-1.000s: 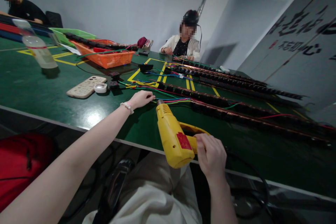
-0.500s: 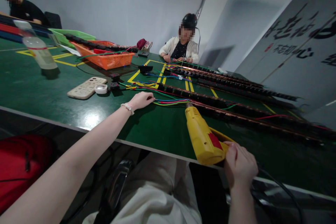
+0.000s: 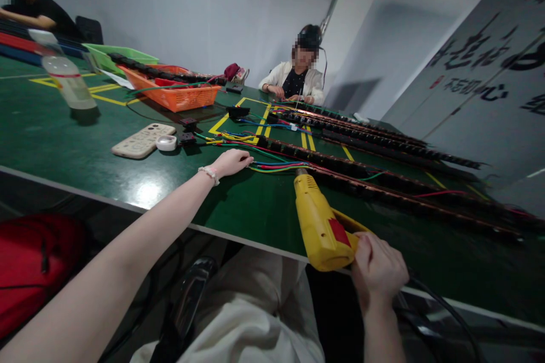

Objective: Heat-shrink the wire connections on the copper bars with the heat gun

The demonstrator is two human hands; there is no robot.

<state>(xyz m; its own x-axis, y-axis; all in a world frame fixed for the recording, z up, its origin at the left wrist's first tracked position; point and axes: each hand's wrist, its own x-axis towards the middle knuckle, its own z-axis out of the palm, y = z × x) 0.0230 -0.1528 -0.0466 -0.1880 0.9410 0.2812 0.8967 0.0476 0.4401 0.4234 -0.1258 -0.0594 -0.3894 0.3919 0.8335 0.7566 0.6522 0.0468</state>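
My right hand (image 3: 380,270) is closed round the handle of a yellow heat gun (image 3: 320,224) at the near edge of the green table (image 3: 63,142). Its nozzle points away from me at a bundle of coloured wires (image 3: 276,167). My left hand (image 3: 230,162) rests on the table with its fingers pinched on the near end of those wires. The wires run into long black strips (image 3: 340,165) that stretch off to the right.
A white remote (image 3: 142,140) and a small white round thing (image 3: 166,143) lie left of my left hand. A plastic bottle (image 3: 68,81), an orange basket (image 3: 175,93) and a green bin (image 3: 111,55) stand farther back. One person (image 3: 296,71) sits opposite, another person (image 3: 29,7) far left.
My right hand swung the heat gun to the right, away from the wire ends near my left hand, then drew it slightly back left. My left hand stayed on the wires.
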